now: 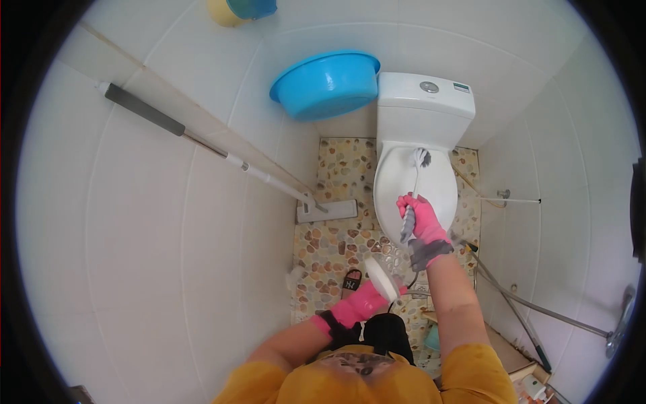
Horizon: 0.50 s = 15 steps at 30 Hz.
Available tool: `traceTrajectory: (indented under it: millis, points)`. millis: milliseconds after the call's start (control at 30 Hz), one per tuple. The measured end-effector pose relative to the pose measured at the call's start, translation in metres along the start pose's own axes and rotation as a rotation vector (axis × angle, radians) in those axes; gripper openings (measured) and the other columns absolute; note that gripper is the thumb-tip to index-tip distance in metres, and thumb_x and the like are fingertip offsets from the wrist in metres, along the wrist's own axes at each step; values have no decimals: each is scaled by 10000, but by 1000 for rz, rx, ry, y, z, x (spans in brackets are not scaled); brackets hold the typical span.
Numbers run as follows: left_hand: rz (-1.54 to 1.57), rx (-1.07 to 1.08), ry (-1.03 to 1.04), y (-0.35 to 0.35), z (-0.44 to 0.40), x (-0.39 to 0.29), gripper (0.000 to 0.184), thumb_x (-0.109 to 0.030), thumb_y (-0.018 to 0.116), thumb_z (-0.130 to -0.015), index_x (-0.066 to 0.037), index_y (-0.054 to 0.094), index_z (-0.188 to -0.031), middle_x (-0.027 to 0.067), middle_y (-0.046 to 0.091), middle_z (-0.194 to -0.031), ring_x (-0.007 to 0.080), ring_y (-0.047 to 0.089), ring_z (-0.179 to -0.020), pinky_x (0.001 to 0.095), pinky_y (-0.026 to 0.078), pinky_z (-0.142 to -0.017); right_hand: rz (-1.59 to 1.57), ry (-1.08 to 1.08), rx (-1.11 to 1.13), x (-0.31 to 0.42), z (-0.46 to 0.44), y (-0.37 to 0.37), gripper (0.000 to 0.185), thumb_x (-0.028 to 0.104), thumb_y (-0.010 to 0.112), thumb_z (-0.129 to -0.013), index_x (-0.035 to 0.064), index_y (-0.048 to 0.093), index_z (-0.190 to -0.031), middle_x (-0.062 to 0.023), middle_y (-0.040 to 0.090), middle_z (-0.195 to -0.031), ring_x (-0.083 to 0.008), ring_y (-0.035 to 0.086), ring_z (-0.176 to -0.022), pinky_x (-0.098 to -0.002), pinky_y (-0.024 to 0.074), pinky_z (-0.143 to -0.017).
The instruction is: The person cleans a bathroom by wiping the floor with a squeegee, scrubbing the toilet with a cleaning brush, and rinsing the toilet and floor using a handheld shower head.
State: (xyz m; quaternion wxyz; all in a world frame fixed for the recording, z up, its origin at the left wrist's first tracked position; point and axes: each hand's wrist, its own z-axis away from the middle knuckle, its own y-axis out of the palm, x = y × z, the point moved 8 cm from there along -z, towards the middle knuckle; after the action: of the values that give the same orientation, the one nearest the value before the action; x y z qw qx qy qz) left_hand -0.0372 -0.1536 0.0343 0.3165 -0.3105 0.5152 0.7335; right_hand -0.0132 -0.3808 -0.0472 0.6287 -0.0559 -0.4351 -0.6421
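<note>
My right hand (422, 219), in a pink glove with a grey cuff, is closed round the handle of a toilet brush (422, 159). The grey and white brush head rests over the closed lid of the white toilet (425, 104). A grey and white striped cloth-like piece (408, 224) hangs at the same hand. Lower down, my left hand (361, 303), also gloved in pink, holds a round white-rimmed container (382, 279), tilted, near my body.
A blue basin (328, 85) leans on the wall left of the tank. A flat mop (328, 211) leans along the left wall. At the right are a hose (552, 312), a dark-ended pole (521, 320) and a wall pipe (515, 200). Pebble-patterned floor (330, 252) lies below.
</note>
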Motion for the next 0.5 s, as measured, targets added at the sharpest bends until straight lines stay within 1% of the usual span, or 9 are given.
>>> traceTrajectory:
  millis: [67,100,133,200,267,333,400,467,500]
  points:
    - [-337,-210,-155,-9,-11,-14,226,-188,613,-925,-25,633,-1081,26,631,-914,120,568,-849,328,464,-768,50,124,125,-1,0,-12,344,29,627,-855,-44,481,-1158,-128,622,-815,-180,611,-636,-237,500,-515]
    - [-78,-248,-167,-15,-17,-7,327,-184,714,-855,-13,603,-1110,34,656,-947,144,628,-913,303,511,-792,41,119,117,-4,0,-27,344,29,627,-855,-44,481,-1158,-128,622,-815,-180,611,-636,-237,500,-515]
    - [-82,-239,-176,-18,-23,-3,327,-184,714,-855,-13,603,-1110,34,656,-947,144,628,-913,303,511,-792,38,127,107,-11,1,-42,383,18,636,-850,-40,467,-1189,-136,627,-835,-171,612,-630,-229,501,-512]
    - [-115,-431,-76,-34,-35,-12,235,-219,664,-893,-14,648,-1007,-13,614,-836,87,546,-754,272,454,-686,26,129,85,-8,18,-51,423,6,645,-845,-35,454,-1220,-144,633,-855,-162,612,-623,-222,503,-509]
    - [-150,-407,-3,-36,-51,-18,268,-268,673,-887,-16,650,-977,-14,605,-814,86,534,-732,264,448,-667,18,63,45,3,41,-51,415,11,647,-849,-47,450,-1209,-157,639,-882,-155,607,-590,-224,497,-497]
    - [-188,-330,-27,-38,-62,-16,328,-260,685,-879,4,610,-1059,52,643,-856,138,594,-699,292,494,-676,-105,-9,-16,29,70,-32,418,7,646,-847,-47,448,-1211,-163,644,-896,-152,607,-591,-222,492,-494]
    - [-495,-365,-150,-23,-65,-39,401,-403,663,-875,-13,629,-961,14,582,-721,99,518,-645,268,434,-597,-223,-51,-101,35,79,-50,421,4,645,-845,-47,446,-1212,-168,649,-911,-150,607,-592,-219,487,-491]
    - [-501,-336,-96,-20,-73,-30,444,-446,638,-885,-7,612,-944,17,558,-675,106,510,-597,273,427,-571,-118,46,124,34,71,-56,470,-1,634,-852,-18,414,-1267,-179,654,-952,-158,623,-672,-218,499,-522]
    - [-451,-341,-49,-19,-77,-29,460,-463,625,-890,-6,604,-928,15,551,-659,107,507,-583,273,423,-564,-171,10,27,32,70,-65,457,3,625,-857,-4,431,-1271,-178,657,-969,-150,620,-706,-213,492,-535]
